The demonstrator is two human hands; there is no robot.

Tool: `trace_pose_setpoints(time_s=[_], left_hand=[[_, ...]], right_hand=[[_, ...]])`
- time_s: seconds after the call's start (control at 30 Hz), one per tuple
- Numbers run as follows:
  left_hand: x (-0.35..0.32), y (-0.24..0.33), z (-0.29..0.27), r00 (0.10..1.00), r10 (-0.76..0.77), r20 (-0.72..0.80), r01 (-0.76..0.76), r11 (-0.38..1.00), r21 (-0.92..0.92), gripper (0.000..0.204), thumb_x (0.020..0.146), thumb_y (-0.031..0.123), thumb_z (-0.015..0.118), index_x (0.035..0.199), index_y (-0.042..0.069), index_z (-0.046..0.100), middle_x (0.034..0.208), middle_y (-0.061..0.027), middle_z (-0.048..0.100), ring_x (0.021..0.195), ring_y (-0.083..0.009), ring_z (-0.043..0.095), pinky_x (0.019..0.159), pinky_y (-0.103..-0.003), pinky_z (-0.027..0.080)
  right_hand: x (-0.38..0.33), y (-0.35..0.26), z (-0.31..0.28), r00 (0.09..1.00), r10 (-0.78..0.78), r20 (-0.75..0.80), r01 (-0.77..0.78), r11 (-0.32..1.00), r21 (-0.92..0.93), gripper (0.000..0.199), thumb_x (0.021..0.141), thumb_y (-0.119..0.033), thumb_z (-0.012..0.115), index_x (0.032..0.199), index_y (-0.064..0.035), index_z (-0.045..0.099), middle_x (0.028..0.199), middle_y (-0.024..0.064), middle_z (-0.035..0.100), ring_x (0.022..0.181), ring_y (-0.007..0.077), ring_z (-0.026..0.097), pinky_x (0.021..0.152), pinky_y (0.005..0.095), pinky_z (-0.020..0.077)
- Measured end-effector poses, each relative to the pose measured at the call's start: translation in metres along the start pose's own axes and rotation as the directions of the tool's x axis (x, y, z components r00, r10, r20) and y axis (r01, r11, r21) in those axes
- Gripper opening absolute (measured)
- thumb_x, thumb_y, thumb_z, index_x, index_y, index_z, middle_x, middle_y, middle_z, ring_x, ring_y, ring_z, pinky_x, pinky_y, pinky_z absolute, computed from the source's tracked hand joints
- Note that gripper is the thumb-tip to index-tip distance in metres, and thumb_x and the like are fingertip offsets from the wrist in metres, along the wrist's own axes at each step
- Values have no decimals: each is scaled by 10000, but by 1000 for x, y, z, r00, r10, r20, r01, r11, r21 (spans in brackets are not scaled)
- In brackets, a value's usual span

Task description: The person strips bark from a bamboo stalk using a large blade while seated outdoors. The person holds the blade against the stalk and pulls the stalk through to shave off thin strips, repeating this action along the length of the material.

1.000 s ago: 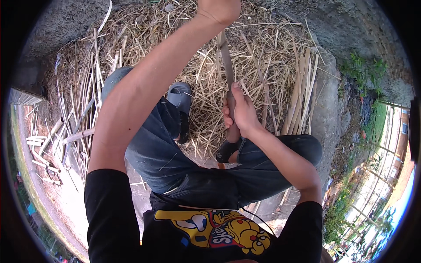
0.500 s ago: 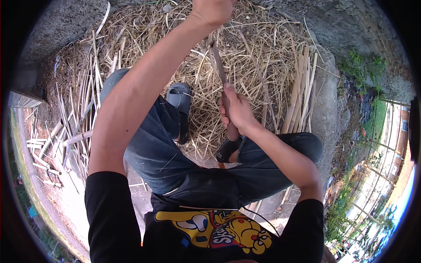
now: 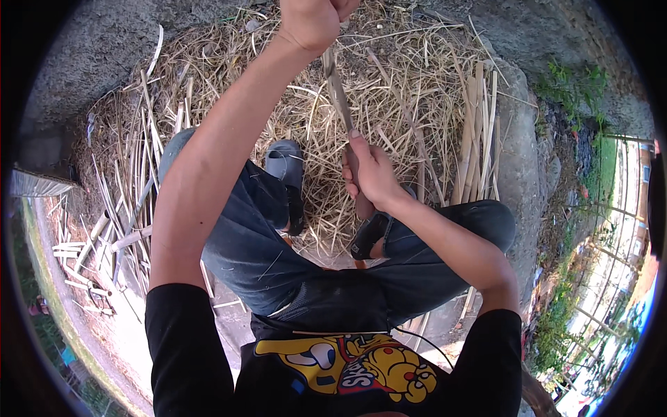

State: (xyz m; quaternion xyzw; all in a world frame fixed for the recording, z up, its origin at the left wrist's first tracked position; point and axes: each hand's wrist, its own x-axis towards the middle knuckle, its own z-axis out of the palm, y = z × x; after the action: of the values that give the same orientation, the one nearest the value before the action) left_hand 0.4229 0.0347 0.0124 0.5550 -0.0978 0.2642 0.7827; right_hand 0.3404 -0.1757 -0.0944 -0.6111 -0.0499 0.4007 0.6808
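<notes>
At the top edge of the head view my left hand [image 3: 310,19] is closed, its fingers partly cut off by the frame. What it grips, if anything, I cannot make out. My right hand [image 3: 374,174] is wrapped round the brown handle of a long, narrow knife [image 3: 340,99], thumb laid along it. The knife slants up and to the left, its upper end close beneath my left hand. Its butt sticks out below my right fingers, above the ground between my legs.
Dry shavings [image 3: 410,97] cover the ground in front of me. Split bamboo strips [image 3: 474,132] lie at the right, with more bamboo pieces [image 3: 135,240] at the left. A grey slipper [image 3: 285,163] is on one foot. A rough stone wall [image 3: 104,62] stands beyond.
My left hand has shifted a little to the left, along with its forearm. My right hand keeps its hold on the knife, moved slightly left with it. The view has tilted slightly.
</notes>
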Motion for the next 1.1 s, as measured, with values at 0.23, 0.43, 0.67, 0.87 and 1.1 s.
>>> trace_pose_setpoints(time_s=[0.23,0.43,0.67,0.87,1.1], left_hand=[[2,-5,-25,992,17,-127,-26,997,-73,632,1025,646,407,628,172,278,598,30,212,543,-126,179,538,-323,202],[7,10,-10,967,131,-218,-75,967,245,563,1047,487,498,653,85,491,633,-10,444,588,-127,400,581,-312,350],[10,23,-16,939,343,1,-219,596,773,474,1037,412,578,855,-8,701,654,-25,591,616,-100,524,541,-330,412],[3,43,-1,959,279,-50,-135,605,785,309,963,257,727,814,-14,722,567,2,565,537,-60,485,472,-291,374],[-1,39,9,947,314,-64,-138,580,803,260,941,223,751,808,0,751,571,-7,598,512,-57,488,448,-283,359]], right_hand=[[4,-2,-13,951,303,-64,-300,953,51,579,1021,-593,457,822,-53,518,607,20,496,411,130,462,422,308,420],[-2,-33,-8,997,72,0,-72,997,-14,596,1030,-596,440,874,-30,544,615,30,502,408,119,467,411,272,413],[-14,-62,-16,999,-9,-39,12,997,78,627,1035,-605,420,871,-13,543,622,38,518,417,121,495,406,263,428],[-27,-81,-22,996,-91,-10,92,977,192,632,1043,-607,380,888,-16,542,625,43,523,424,124,501,421,264,435],[-35,-70,-16,991,55,123,-58,998,26,653,1021,-636,427,876,-10,542,611,53,536,407,117,498,400,249,410]])
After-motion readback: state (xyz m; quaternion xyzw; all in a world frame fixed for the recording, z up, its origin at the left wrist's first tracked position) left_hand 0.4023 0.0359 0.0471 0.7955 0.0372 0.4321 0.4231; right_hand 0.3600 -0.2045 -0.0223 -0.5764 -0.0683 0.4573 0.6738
